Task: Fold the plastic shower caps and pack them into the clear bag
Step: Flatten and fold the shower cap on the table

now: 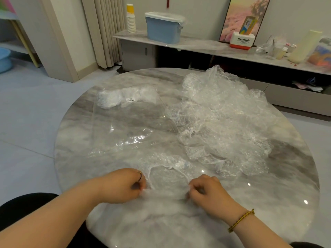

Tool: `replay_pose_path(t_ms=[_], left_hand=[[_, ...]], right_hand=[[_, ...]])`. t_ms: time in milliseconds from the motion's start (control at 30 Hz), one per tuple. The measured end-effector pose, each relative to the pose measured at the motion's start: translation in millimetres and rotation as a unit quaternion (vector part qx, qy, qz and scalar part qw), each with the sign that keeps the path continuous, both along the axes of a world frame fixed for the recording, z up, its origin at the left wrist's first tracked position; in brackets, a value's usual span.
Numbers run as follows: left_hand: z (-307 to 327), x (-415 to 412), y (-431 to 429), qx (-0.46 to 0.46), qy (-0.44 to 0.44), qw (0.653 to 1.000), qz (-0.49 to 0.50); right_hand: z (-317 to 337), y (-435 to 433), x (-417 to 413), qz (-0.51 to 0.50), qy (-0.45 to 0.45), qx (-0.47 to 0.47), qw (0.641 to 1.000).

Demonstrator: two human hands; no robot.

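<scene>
I am sitting at the round marble table (268, 203), which is filling most of the frame. The pile of loose caps (223, 119) is sprawling over its right centre, its left edge touching the clear bag (129, 119). The bag is lying flat at centre left, with a few folded caps (114, 97) bunched in its far end, toward the upper left.

At lower centre, one shower cap (166, 178) is lying spread in front of me, and I am folding it. My left hand (121, 187) and right hand (207, 190) are each pinching its near edge, with fingers curled over the film and the two hands well apart. I am judging this to be the start of a fold, with most of the job left to do.

The next move is asking me to carry that near edge over onto the far rim, keeping the slippery film flat, before narrowing it and sliding it into the bag.

Clear plastic on pale marble is making every outline hard to read. I cannot count the caps in the pile or tell where the bag's mouth is lying. My fingertips are hiding under the hands, and the print on the bag's small label (130, 100) is too small to read.
</scene>
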State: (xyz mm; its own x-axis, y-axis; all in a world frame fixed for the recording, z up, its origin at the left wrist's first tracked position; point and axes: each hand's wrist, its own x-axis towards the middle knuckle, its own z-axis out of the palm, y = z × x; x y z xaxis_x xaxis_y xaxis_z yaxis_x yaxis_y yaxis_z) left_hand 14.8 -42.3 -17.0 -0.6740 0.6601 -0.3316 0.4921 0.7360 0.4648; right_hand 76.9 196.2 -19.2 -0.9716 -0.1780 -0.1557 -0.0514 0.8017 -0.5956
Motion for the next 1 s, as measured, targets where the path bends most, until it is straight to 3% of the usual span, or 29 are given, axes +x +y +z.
replay_pose_path(t_ms=[133, 267, 300, 367, 433, 500, 633, 733, 833, 900, 1000], left_hand=[[8, -4, -1, 0.059, -0.124, 0.984, 0.115], [10, 1, 9, 0.108, -0.126, 0.958, 0.234], [11, 2, 13, 0.09, -0.084, 0.962, 0.243], [12, 4, 18, 0.046, 0.111, 0.963, 0.239], [12, 8, 24, 0.091, 0.32, 0.926, 0.178], [9, 18, 34, 0.158, 0.373, 0.91, 0.083], [-13, 31, 51, 0.002, 0.323, 0.946, -0.028], [-24, 26, 50, -0.083, 0.268, 0.958, -0.056], [-35, 24, 45, -0.105, 0.231, 0.966, -0.045], [-43, 26, 47, -0.107, 0.215, 0.97, -0.025], [-32, 27, 51, -0.09, 0.215, 0.973, 0.005]], right_hand=[[-7, -4, -2, -0.109, -0.022, -0.012, 0.994], [-12, -11, -3, -0.134, 0.028, 0.053, 0.989], [-12, -13, -3, -0.127, 0.043, 0.069, 0.989], [-13, -15, -3, -0.109, 0.057, 0.098, 0.988], [-13, -16, -3, -0.095, 0.06, 0.123, 0.986], [-12, -18, -3, -0.091, 0.063, 0.134, 0.985], [-10, -20, -3, -0.075, 0.066, 0.165, 0.981], [-12, -23, -2, -0.081, 0.109, 0.227, 0.964], [-30, -24, -1, -0.084, 0.278, 0.224, 0.93], [-38, -29, 0, -0.041, 0.335, 0.222, 0.915], [-42, -36, 2, -0.015, 0.298, 0.227, 0.927]])
